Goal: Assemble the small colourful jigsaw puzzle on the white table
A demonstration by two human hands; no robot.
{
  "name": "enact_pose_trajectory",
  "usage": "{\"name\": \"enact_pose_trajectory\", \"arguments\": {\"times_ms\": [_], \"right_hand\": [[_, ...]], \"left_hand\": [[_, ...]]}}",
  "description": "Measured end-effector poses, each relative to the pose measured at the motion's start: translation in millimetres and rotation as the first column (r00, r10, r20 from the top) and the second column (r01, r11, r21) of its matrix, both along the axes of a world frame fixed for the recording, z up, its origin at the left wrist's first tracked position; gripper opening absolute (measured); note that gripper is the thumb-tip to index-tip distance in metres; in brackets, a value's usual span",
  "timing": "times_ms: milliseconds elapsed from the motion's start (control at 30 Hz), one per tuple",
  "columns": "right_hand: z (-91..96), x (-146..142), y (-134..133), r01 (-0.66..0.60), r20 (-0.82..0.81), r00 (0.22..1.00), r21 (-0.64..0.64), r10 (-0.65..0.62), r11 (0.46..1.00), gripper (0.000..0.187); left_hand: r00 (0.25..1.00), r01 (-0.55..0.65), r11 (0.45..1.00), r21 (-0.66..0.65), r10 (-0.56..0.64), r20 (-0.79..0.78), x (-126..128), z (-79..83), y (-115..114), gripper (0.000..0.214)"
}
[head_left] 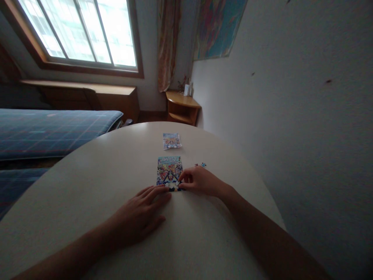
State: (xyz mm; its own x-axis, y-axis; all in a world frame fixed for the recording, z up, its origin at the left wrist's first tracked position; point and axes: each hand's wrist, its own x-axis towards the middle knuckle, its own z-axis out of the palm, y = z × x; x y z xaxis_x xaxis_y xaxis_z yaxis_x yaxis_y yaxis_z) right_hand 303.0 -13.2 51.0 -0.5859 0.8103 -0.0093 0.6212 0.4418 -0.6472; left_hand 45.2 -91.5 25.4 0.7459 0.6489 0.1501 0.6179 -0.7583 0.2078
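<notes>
A small colourful jigsaw puzzle (169, 171) lies flat on the round white table (116, 163). My left hand (140, 216) rests flat on the table with fingers stretched out, its fingertips touching the puzzle's near left corner. My right hand (198, 181) is curled at the puzzle's near right edge, its fingertips pinched on a puzzle piece at the bottom row. A loose puzzle piece (200, 165) lies just behind my right hand. Farther back on the table lies a small picture card (171, 140).
A white wall (291, 97) runs close along the table's right side. A bed with a blue checked cover (52, 132) stands to the left. Under the window are a wooden bench (87, 95) and a corner shelf (182, 107).
</notes>
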Motion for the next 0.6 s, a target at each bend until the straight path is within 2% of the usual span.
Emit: {"name": "enact_pose_trajectory", "arguments": {"times_ms": [467,600], "right_hand": [[-1.1,2.4,2.1,-0.021,-0.007,1.0,-0.014,0.021,1.0,0.017],[-3.4,2.6,3.6,-0.031,-0.006,0.999,0.025,0.031,0.999,0.014]], "left_hand": [[1.0,-0.001,1.0,-0.006,0.001,0.01,-1.1,-1.6,0.1,0.05],[1.0,-0.001,1.0,-0.009,0.001,0.026,-1.4,-1.2,-0.2,0.05]]}}
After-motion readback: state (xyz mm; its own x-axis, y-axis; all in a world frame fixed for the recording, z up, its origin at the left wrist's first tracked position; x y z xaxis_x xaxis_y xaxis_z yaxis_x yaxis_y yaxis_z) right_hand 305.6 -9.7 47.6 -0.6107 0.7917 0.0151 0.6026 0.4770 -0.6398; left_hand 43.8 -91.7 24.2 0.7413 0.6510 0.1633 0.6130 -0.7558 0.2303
